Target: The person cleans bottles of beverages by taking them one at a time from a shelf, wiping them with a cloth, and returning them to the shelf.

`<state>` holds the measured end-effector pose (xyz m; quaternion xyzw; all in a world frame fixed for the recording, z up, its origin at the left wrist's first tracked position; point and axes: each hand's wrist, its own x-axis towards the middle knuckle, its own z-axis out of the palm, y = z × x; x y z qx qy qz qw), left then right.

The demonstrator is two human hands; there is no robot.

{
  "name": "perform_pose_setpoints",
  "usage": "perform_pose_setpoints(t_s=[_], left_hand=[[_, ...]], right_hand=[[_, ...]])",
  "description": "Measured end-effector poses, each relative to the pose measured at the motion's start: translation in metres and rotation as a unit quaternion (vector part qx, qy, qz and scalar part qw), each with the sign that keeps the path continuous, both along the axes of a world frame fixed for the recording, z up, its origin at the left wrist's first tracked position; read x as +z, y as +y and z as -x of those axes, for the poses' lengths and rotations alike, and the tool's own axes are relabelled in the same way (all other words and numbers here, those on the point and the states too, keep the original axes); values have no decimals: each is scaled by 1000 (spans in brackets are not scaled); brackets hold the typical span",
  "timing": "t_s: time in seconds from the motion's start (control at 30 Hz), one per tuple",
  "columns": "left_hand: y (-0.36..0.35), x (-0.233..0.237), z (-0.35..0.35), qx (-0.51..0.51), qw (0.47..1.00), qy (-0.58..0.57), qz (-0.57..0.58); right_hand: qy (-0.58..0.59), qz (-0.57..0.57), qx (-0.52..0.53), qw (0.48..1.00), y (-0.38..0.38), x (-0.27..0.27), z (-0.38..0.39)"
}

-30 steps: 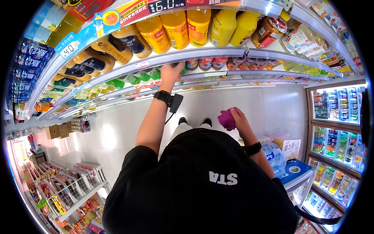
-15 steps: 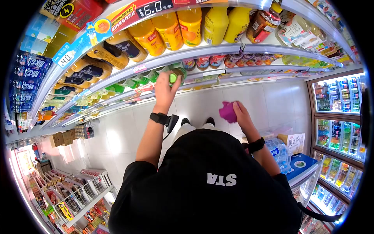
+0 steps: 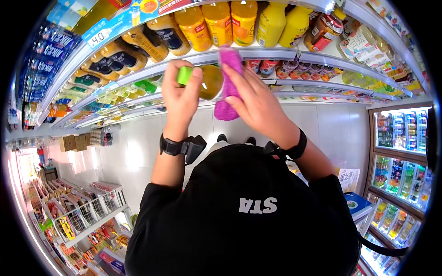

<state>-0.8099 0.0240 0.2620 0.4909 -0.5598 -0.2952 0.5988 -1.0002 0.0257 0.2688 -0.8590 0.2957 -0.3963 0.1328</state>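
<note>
In front of the drink shelves, my left hand (image 3: 180, 94) grips a bottle (image 3: 211, 83) by its bright green cap (image 3: 184, 75). The bottle lies roughly sideways and its contents look yellowish. Its far end is hidden behind a purple cloth (image 3: 226, 109). My right hand (image 3: 255, 99) presses that cloth against the bottle, fingers nearly straight and laid over the fabric.
Orange-drink bottles (image 3: 217, 25) and yellow bottles (image 3: 271, 25) line the shelf just beyond my hands, above a shelf edge (image 3: 258, 54). Lit glass-door coolers (image 3: 400, 158) stand to the right. A wire-basket rack (image 3: 87, 211) is at lower left.
My left hand has lifted the green-capped bottle out from the lower shelf row. My right hand has moved up and left, bringing the purple cloth onto the bottle.
</note>
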Motion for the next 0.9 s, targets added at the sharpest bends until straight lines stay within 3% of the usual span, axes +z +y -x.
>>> perform_pose_setpoints(t_s=[0.07, 0.13, 0.2, 0.23, 0.27, 0.3, 0.33, 0.43, 0.47, 0.53, 0.67, 0.73, 0.77, 0.8, 0.87, 0.9], left_hand=[[11, 20, -5, 10, 997, 60, 37], [13, 27, -20, -13, 995, 53, 81], [20, 37, -20, -13, 997, 8, 79], [20, 37, -20, -13, 997, 7, 81], [20, 35, -20, -21, 995, 22, 95], [19, 34, -20, -32, 993, 35, 108], [18, 32, -19, -35, 993, 33, 109], [17, 27, -19, -51, 993, -1, 107], [19, 28, -18, -51, 993, -1, 107], [20, 32, -16, -65, 991, -32, 116], [16, 28, -20, -69, 987, -47, 135], [12, 22, -7, -19, 992, 30, 123], [15, 17, 0, -25, 992, 94, 80], [24, 4, 17, -55, 971, 231, -11], [14, -8, 38, -26, 929, 369, 14], [11, -6, 33, -49, 886, 455, -74]], right_hand=[[4, -24, -15, 1000, 6, -4, 9], [-86, -177, -6, 980, 8, -24, 20], [-96, -210, -10, 973, 8, -46, 21], [-209, -374, 5, 903, 5, -61, 19], [-313, -522, 20, 793, 4, -66, 17], [-510, -696, 119, 491, 5, -70, 12], [-512, -694, 120, 491, 5, -70, 11], [-506, -741, 255, 359, -1, -79, 9], [-506, -741, 255, 359, -2, -82, 8], [-500, -751, 316, 293, -2, -87, 8], [-511, -758, 279, 294, 2, -92, 7], [-530, -711, 148, 438, 5, -85, 3], [-581, -669, 111, 450, 10, -64, -1], [-583, -664, 116, 454, 1, -67, -3], [-645, -570, 62, 505, -9, -70, -10], [-524, -526, 28, 669, -3, -58, -1]])
